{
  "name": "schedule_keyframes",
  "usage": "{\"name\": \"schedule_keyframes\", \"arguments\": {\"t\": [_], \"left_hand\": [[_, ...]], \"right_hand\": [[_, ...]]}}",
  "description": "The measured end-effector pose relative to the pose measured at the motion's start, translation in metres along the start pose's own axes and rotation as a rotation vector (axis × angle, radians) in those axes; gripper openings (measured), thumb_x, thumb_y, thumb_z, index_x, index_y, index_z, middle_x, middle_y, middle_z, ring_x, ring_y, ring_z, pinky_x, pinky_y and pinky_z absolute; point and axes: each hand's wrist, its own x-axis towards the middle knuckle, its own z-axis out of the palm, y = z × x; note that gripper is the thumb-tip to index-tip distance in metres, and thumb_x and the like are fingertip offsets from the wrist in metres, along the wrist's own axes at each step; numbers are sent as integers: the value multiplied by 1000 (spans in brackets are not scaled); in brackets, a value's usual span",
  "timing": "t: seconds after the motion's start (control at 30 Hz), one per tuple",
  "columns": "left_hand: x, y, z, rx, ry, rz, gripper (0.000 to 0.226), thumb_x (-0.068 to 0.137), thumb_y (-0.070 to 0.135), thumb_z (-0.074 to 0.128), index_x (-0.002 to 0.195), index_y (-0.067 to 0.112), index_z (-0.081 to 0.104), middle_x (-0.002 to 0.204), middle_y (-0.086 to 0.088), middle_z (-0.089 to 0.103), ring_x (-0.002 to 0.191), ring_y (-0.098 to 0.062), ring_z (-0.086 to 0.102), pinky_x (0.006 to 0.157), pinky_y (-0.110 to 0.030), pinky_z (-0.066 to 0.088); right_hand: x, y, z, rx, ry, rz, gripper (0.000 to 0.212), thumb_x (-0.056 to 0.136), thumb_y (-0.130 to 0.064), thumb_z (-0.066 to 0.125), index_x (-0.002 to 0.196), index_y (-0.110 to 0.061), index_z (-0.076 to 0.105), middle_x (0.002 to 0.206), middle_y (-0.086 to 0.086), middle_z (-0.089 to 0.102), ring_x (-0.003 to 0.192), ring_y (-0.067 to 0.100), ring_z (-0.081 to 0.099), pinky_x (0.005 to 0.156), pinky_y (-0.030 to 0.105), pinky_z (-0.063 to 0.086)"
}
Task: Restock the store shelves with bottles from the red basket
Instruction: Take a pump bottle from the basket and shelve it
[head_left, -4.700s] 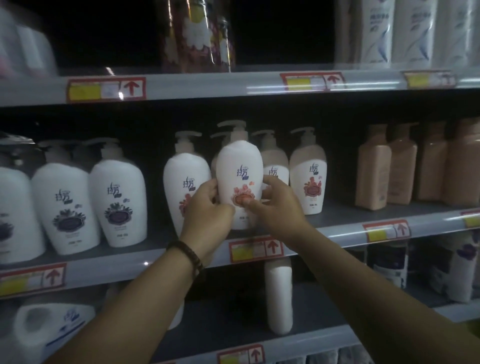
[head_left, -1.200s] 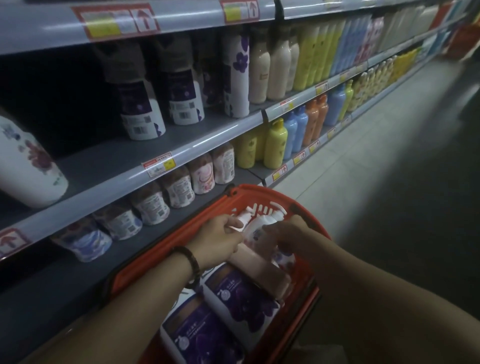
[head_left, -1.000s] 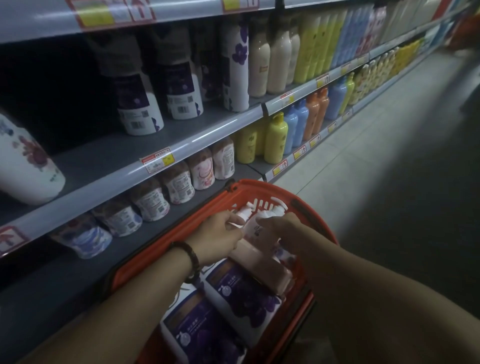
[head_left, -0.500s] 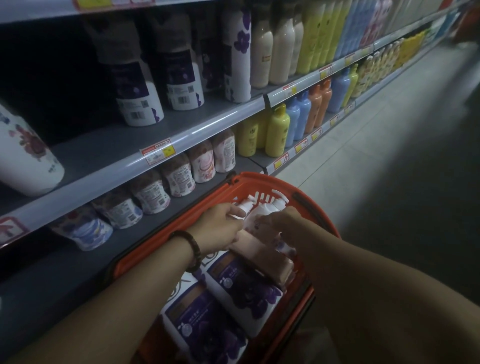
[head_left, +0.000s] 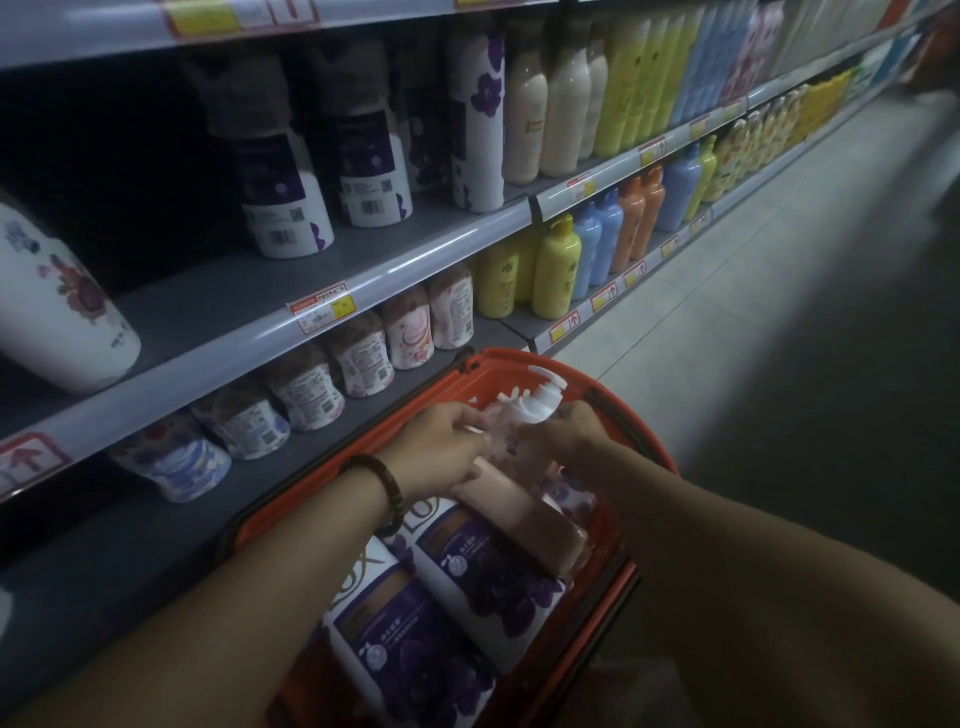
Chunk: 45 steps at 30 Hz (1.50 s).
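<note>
Risks first. The pump bottle (head_left: 530, 412) we're holding sits packed in among other stock. A pink bottle (head_left: 519, 514) lies right under the grip, touching our fingers, and more white pump heads (head_left: 511, 396) crowd just beside it. If we pull straight up, we'd expect the nozzle to hook a neighbour or drag the pink bottle along. That one could then roll off the purple-label bottles (head_left: 483, 566) it rests on. With smooth rounded plastic and dim light, a slip looks likely if we lift by fingertips only. The far rim of the red basket (head_left: 519, 357) is close beyond the pump, so a tilted lift could knock the nozzle on it.

Grip: left hand (head_left: 441, 441) and right hand (head_left: 563, 436) come in from either side, fingers curled round the bottle's shoulder and upper body. The bottle is clamped between them with the pump pointing away from us. Neither hand is spread flat, and the thumbs are hidden. The bottle is inside the basket, not lifted clear. The open shelf (head_left: 363, 270) space is up and to the left of the grip, well apart.
</note>
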Motion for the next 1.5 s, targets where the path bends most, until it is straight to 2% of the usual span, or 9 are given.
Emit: {"name": "schedule_keyframes", "arguments": {"t": [0.07, 0.23, 0.47, 0.7, 0.8, 0.9, 1.07, 1.33, 1.5], "left_hand": [[-1, 2, -1, -18, 0, -2, 17, 102, 9, 59, 116, 16, 65, 102, -10, 64, 68, -18, 62, 62, -34, 47], [-2, 6, -4, -50, -1, -2, 20, 104, 4, 53, 122, 8, 61, 105, -15, 61, 75, -25, 57, 57, -30, 41], [-4, 12, -12, -18, 55, 5, 17, 104, 8, 56, 117, 15, 64, 122, -24, 68, 76, -23, 65, 48, -27, 45], [-11, 21, -32, -117, 119, 21, 27, 103, 9, 61, 129, 13, 57, 93, -12, 65, 79, -25, 57, 57, -33, 44], [-16, 22, -39, -126, 140, 18, 32, 100, 14, 67, 130, 16, 54, 101, -16, 71, 84, -29, 63, 73, -42, 53], [-20, 22, -47, -128, 168, 33, 35, 97, 19, 73, 127, 21, 55, 116, -10, 72, 94, -22, 74, 68, -34, 65], [-26, 22, -59, -51, 150, 96, 48, 80, 45, 84, 121, 37, 62, 121, 4, 73, 110, -20, 72, 95, -51, 59], [-42, 22, -75, -126, 119, 199, 65, 63, 58, 90, 120, 45, 62, 117, 7, 77, 108, -20, 75, 92, -56, 60], [-56, 24, -83, -196, 132, 188, 80, 56, 63, 90, 127, 44, 58, 121, 7, 75, 110, -25, 74, 82, -64, 61]], "right_hand": [[-9, -3, -1, 39, 13, -77, 38, 88, -29, 87, 116, -9, 72, 103, 10, 75, 93, 28, 72, 72, 40, 59], [-23, -11, -7, 118, 22, -231, 24, 83, -20, 90, 102, -15, 76, 96, 8, 78, 86, 25, 76, 85, 45, 65], [-35, -34, -8, 108, 12, -418, 41, 73, -12, 92, 111, -20, 80, 97, 3, 79, 91, 24, 76, 80, 41, 65], [-46, -58, -13, 204, 0, -534, 39, 79, -12, 92, 115, -16, 79, 98, 3, 80, 88, 21, 78, 74, 36, 65], [-56, -73, -11, 277, -46, -554, 38, 82, -15, 90, 117, -12, 77, 102, 7, 81, 93, 27, 79, 83, 46, 67], [-67, -87, -7, 307, -101, -606, 33, 86, -18, 88, 115, -10, 76, 101, 10, 81, 92, 31, 79, 82, 51, 67], [-87, -103, 0, 344, -227, -669, 22, 91, -14, 84, 109, -7, 74, 83, 0, 79, 72, 16, 76, 60, 28, 58], [-106, -122, 9, 376, -288, -713, 27, 93, -14, 83, 113, 0, 72, 78, -1, 76, 67, 14, 74, 58, 26, 57], [-117, -133, 18, 402, -295, -726, 34, 92, -18, 84, 118, 2, 72, 91, 11, 78, 76, 20, 76, 61, 28, 58]]}}
